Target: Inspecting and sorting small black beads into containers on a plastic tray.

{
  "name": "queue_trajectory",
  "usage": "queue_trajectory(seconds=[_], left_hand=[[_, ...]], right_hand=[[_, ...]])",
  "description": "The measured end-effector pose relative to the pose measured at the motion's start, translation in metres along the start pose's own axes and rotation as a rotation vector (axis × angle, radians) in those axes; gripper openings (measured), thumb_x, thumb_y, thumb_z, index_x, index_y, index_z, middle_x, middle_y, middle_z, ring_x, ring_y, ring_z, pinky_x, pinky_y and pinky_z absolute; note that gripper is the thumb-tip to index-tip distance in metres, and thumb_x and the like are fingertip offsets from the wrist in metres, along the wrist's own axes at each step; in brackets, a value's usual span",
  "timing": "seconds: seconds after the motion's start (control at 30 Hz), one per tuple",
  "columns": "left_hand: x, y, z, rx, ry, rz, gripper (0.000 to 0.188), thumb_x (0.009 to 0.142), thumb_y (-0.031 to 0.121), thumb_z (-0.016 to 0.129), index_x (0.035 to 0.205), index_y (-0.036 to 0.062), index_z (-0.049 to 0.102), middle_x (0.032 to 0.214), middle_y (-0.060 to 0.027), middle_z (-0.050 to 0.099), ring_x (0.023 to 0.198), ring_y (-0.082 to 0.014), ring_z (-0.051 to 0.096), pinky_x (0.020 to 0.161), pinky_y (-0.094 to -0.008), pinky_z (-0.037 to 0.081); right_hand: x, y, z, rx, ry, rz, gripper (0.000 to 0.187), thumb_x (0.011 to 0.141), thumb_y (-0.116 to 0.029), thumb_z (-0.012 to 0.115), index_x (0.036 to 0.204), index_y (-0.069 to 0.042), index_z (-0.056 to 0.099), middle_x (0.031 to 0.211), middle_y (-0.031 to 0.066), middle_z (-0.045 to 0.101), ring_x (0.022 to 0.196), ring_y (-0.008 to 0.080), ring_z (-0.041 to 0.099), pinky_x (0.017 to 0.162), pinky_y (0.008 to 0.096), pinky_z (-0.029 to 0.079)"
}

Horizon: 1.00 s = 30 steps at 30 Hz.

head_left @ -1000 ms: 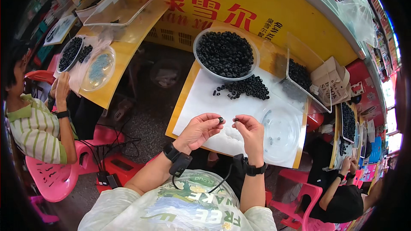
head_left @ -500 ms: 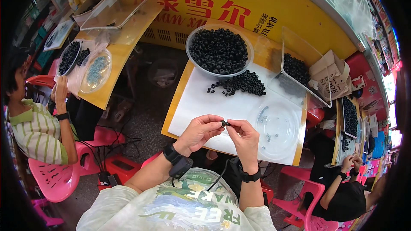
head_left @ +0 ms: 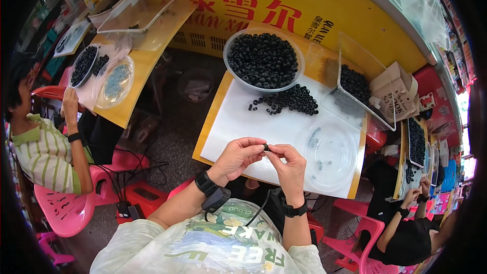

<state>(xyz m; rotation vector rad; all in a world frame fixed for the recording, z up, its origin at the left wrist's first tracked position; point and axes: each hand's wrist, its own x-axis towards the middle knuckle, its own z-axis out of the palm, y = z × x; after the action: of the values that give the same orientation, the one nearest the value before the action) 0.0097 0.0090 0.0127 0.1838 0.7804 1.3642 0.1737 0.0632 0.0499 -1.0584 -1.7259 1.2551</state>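
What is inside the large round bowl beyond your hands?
Inside the bowl is a heap of small black beads, some showing holes. Only the upper layer is visible; the heap covers the bowl's floor, so whatever lies beneath cannot be seen.

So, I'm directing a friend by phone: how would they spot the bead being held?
Find the middle table, with a white sheet on top. At its near edge, the left hand and right hand meet, pinching the small black bead between them. Other beads lie in the heap and the bowl beyond; this is the one in the hands.
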Motion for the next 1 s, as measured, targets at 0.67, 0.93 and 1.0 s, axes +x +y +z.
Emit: queue_trajectory(seconds=[0.67,0.93,1.0], left_hand=[[0.002,0.007,-0.008,0.088,-0.242,-0.125,0.043,0.094,0.006,0.07,0.134,0.0011,0.056,0.106,-0.0058,0.07,0.089,-0.0106,0.067,0.083,-0.0253,0.058],[-0.005,0.002,-0.014,0.138,-0.258,-0.262,0.056,0.093,0.005,0.071,0.142,-0.0007,0.046,0.11,-0.0067,0.069,0.092,-0.0116,0.069,0.084,-0.0269,0.058],[-0.004,-0.004,-0.015,0.111,-0.248,-0.288,0.054,0.093,0.005,0.07,0.142,-0.0011,0.046,0.11,-0.0071,0.069,0.09,-0.011,0.068,0.083,-0.0263,0.058]], right_hand=[[-0.003,0.003,-0.013,0.04,-0.133,0.06,0.023,0.076,-0.003,0.082,0.097,-0.002,0.074,0.101,0.0054,0.071,0.085,0.0142,0.062,0.074,0.0285,0.051],[-0.017,0.015,-0.02,-0.028,-0.251,-0.021,0.026,0.077,-0.004,0.081,0.102,-0.004,0.076,0.1,0.0085,0.075,0.098,0.0217,0.068,0.088,0.0331,0.053],[-0.021,0.017,-0.018,-0.022,-0.224,-0.02,0.025,0.078,-0.005,0.081,0.102,-0.004,0.076,0.1,0.0089,0.075,0.097,0.0219,0.068,0.087,0.0331,0.053]])
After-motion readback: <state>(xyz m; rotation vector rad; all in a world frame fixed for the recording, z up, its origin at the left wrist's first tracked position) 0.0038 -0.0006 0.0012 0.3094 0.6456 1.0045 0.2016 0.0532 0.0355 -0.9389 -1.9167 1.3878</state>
